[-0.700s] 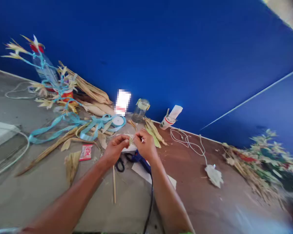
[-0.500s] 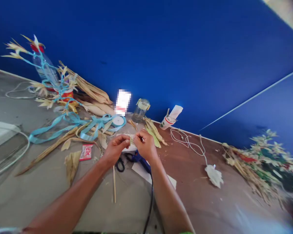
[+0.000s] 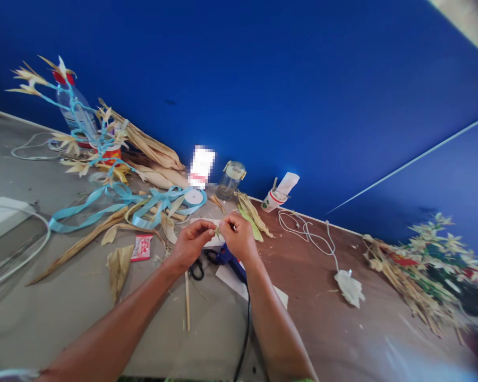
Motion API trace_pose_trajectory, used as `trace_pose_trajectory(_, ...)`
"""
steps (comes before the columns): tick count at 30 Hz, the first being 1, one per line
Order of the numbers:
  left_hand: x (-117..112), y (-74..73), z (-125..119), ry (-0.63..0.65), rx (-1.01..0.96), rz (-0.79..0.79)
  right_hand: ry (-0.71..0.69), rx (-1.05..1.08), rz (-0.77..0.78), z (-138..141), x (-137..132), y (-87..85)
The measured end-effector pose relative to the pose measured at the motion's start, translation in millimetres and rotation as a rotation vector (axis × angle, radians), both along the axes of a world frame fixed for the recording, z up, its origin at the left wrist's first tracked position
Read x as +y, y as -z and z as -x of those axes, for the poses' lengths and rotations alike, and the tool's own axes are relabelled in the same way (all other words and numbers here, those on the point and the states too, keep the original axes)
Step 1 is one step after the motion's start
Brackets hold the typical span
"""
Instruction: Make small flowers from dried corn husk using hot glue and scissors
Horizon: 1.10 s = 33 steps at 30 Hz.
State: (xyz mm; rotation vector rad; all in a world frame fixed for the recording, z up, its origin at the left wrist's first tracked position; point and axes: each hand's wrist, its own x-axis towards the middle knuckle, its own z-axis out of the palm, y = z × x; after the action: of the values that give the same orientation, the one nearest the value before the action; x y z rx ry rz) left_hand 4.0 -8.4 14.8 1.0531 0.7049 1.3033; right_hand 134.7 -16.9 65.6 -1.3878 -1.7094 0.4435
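Both hands' fingers (image 3: pixel 206 226) on pale scrap (image 3: pixel 217 231)

Pale greenish held piece (image 3: pixel 218 232), light-blue ribbon (image 3: pixel 61 227), red packet (image 3: pixel 142 248), blue wall (image 3: pixel 263 90)

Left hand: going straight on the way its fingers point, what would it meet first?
The left hand would likely meet the right hand first, just past the small pale piece between them; depth is hard to judge in this single view.

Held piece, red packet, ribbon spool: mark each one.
Held piece (image 3: pixel 217 231): head view, its small exposed part.
Red packet (image 3: pixel 142 248): head view, middle of its upper face.
Ribbon spool (image 3: pixel 193 197): head view, its white disc.
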Motion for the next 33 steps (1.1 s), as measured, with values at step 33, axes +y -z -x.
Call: trace_pose_trajectory(33,0.8,6.6,0.5,0.119,-0.209,0.078,-0.017,0.050,0.015,1.5,-1.3,-3.9)
